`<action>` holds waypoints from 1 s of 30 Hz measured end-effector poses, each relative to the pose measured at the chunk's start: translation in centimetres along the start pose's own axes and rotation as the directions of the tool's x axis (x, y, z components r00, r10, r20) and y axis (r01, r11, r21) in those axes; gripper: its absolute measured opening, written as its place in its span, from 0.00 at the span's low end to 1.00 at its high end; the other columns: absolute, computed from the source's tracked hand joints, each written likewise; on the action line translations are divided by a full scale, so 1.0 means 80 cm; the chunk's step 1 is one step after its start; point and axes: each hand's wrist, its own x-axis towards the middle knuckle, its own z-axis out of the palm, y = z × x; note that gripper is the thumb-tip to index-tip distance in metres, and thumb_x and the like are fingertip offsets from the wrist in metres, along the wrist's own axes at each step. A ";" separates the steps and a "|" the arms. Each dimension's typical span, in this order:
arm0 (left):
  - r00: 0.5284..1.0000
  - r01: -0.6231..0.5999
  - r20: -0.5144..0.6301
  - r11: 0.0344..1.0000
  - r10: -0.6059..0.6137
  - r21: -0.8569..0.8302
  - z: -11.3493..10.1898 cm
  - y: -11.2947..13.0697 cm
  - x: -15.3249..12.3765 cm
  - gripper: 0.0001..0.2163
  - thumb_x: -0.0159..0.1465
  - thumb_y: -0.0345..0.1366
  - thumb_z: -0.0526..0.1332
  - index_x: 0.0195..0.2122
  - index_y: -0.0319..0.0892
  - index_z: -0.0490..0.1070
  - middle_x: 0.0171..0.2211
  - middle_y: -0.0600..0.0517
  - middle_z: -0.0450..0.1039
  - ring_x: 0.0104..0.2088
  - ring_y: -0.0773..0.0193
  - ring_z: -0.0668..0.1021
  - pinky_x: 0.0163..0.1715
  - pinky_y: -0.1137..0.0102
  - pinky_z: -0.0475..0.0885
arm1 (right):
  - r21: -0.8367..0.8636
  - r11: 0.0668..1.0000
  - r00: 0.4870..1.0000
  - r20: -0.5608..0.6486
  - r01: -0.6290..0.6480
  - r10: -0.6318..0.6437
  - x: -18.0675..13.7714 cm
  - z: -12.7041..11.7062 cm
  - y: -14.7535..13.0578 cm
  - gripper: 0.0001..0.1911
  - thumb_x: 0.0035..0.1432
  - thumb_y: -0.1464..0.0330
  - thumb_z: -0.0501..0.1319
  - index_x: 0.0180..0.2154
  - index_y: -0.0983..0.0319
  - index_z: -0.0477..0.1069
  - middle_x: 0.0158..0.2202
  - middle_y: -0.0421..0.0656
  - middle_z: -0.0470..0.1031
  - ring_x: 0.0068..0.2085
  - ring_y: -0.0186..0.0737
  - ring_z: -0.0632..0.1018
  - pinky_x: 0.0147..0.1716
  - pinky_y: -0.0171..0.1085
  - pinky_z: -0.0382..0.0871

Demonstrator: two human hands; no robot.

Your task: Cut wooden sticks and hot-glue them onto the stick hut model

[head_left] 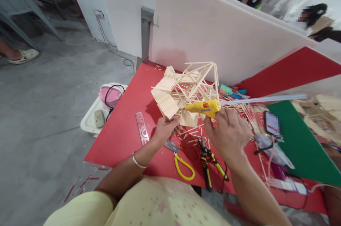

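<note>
- Taking the stick model [166, 102] as the middle of the dial: it sits on the red tabletop [117, 142] ahead of me, slatted panels toward nine o'clock, an open frame of sticks rising toward one.
- My left hand [163, 130] is at seven o'clock, thumb and forefinger drawn narrow at the near corner of a slatted panel; I seem to be steadying it there.
- My right hand [230, 133] is at four o'clock, fingers wrapped round the yellow glue gun [197, 107]. Its handle is mostly hidden in my grip, so I cannot tell whether I am squeezing the trigger.
- The nozzle points to nine o'clock, close by the panel's right edge; touching or just short of it, I cannot tell. A long glue stick [266, 98] trails out the back toward three.
- I judge the step in hand to be gluing at this near panel. The next move calls for a steady left pinch and a careful nozzle, its hot tip clear of my left fingertips.
- Scissors [183, 172] lie at six o'clock, black-and-yellow cutters [205, 169] between five and six, a ruler [142, 128] at eight. Loose sticks [243, 112] spread toward four, near my right knuckles.
</note>
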 end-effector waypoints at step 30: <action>0.996 0.040 0.082 0.999 -0.040 0.004 -0.003 -0.002 -0.004 0.21 0.58 0.53 0.65 0.26 0.36 0.74 0.24 0.44 0.79 0.17 0.66 0.76 0.14 0.75 0.63 | 0.022 0.999 0.999 0.016 -0.036 0.036 -0.006 -0.002 0.001 0.17 0.60 0.63 0.61 0.49 0.62 0.70 0.38 0.46 0.76 0.36 0.43 0.73 0.35 0.39 0.59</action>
